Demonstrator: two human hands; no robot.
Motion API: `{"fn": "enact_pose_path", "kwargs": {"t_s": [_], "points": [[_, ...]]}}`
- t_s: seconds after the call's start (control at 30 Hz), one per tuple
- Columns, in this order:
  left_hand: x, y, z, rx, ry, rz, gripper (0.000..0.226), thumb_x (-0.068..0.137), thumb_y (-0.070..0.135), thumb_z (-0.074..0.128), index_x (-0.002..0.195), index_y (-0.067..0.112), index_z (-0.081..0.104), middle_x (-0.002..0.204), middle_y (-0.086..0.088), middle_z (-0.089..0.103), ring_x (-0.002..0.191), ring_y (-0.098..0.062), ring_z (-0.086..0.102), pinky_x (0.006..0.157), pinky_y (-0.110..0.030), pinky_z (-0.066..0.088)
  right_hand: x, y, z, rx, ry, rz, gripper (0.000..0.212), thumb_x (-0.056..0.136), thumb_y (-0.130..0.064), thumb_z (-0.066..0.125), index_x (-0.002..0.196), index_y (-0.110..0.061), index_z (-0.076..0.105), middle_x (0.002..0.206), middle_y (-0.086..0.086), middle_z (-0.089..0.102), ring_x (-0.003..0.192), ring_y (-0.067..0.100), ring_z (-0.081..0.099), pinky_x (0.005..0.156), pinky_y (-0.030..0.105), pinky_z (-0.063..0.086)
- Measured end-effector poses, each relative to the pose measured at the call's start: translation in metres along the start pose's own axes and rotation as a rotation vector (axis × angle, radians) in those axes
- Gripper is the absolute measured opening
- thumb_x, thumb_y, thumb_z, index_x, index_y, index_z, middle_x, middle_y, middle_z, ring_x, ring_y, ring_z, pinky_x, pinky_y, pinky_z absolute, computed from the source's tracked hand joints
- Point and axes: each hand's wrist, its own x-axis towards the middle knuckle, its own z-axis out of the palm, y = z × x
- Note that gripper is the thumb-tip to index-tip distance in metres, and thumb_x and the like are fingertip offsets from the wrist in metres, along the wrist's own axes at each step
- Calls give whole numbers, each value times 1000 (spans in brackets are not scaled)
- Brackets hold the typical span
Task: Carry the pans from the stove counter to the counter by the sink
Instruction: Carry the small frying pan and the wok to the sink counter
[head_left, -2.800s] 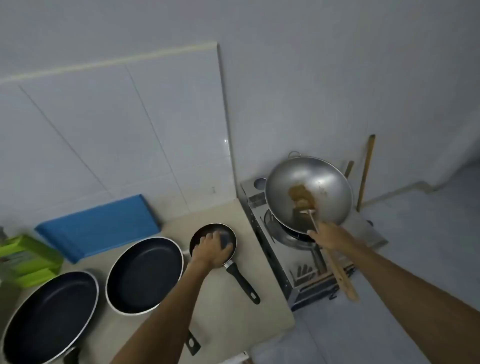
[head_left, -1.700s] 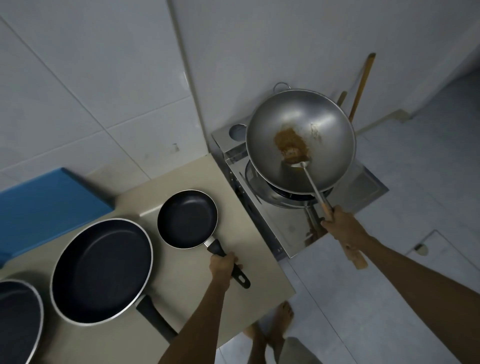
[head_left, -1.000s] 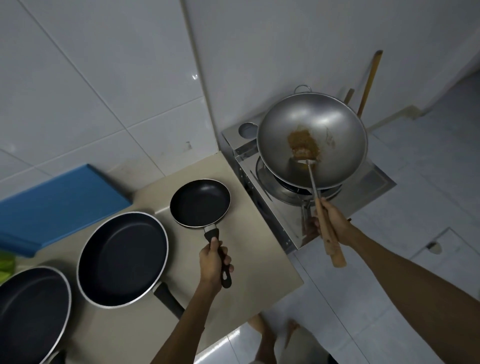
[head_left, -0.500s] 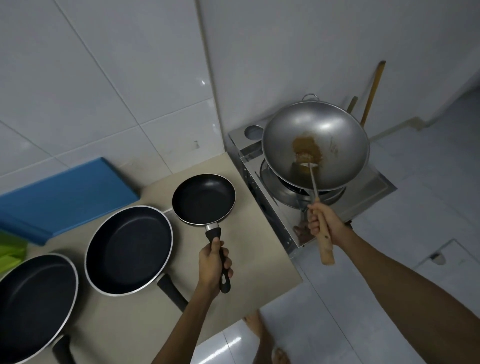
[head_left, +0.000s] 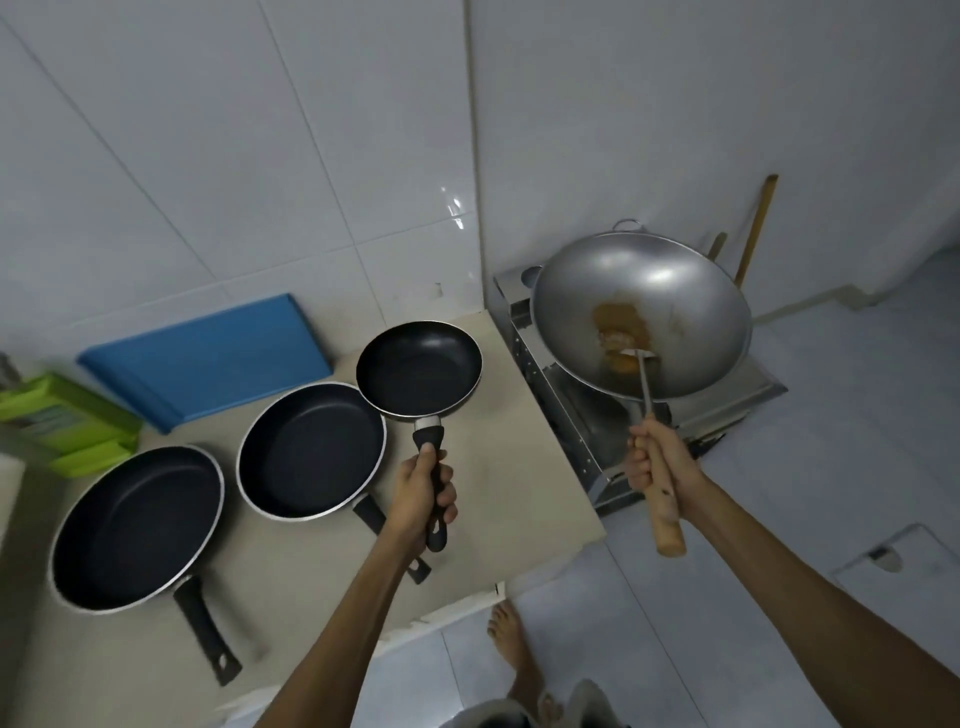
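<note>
My left hand (head_left: 422, 493) grips the black handle of the small black frying pan (head_left: 418, 368), which is lifted above the beige counter (head_left: 498, 499) and overlaps the rim of the medium black pan (head_left: 310, 450). A large black pan (head_left: 137, 527) lies at the left. My right hand (head_left: 658, 467) holds the wooden handle of a metal spatula (head_left: 647, 384) whose blade rests in the steel wok (head_left: 641, 314) with brown residue. The wok appears raised and tilted over the stove (head_left: 613, 436).
A blue cutting board (head_left: 208, 358) leans at the tiled wall behind the pans. Green plastic items (head_left: 62, 423) lie at far left. Wooden sticks (head_left: 756, 228) lean on the wall behind the stove. My bare foot (head_left: 511, 644) stands on the tiled floor below the counter edge.
My left hand moved from the small pan's bowl to its handle and lifted the pan off the counter. My right hand slid down the spatula's wooden handle; the wok stays on the spatula side.
</note>
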Motion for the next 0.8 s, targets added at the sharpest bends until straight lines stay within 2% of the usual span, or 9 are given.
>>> {"fn": "enact_pose_path", "kwargs": {"t_s": [0.17,0.3,0.4,0.5,0.6,0.7,0.8], "points": [[-50,-2,-25,-100,43,30,23,107,28,41,101,7,48,67,-2,44,37,-8,37,33,-18,34,-57,13,22,-85,-74,6,29,97,-28,50,70,-17,46,42,-6,45,31,8,41,31,17,35],[-88,-1,-60,-175,91,63,25,106,27,41,97,5,48,74,-5,47,36,-8,36,31,-19,33,-96,21,52,-107,-129,97,39,99,-38,45,67,-16,44,38,-4,43,26,9,38,29,14,30],[-116,6,-90,-198,150,98,30,107,28,39,90,6,49,73,-5,47,36,-8,34,31,-19,31,-118,23,82,-128,-184,190,41,99,-39,41,67,-13,44,37,-3,41,24,9,36,30,11,27],[-143,14,-125,-231,222,137,28,107,28,38,90,8,49,74,-5,47,36,-7,34,31,-19,31,-136,35,114,-196,-223,208,42,96,-40,43,65,-13,46,38,-3,41,25,9,36,29,12,28],[-172,25,-164,-250,270,173,28,107,30,38,94,8,50,72,-4,45,34,-7,34,30,-18,30,-153,55,150,-265,-266,222,35,89,-40,49,66,-13,45,38,-3,41,25,10,37,29,13,29],[-205,32,-211,-294,297,192,30,107,33,38,93,10,52,67,-1,43,34,-8,33,31,-17,29,-173,84,192,-334,-329,214,31,72,-40,60,66,-13,45,40,-2,41,26,10,37,29,13,30],[-240,36,-260,-319,311,221,33,106,35,38,88,11,52,61,0,40,34,-9,31,33,-18,29,-195,117,235,-374,-387,201,32,69,-41,61,67,-14,46,40,-3,42,27,10,38,29,14,30]]}}
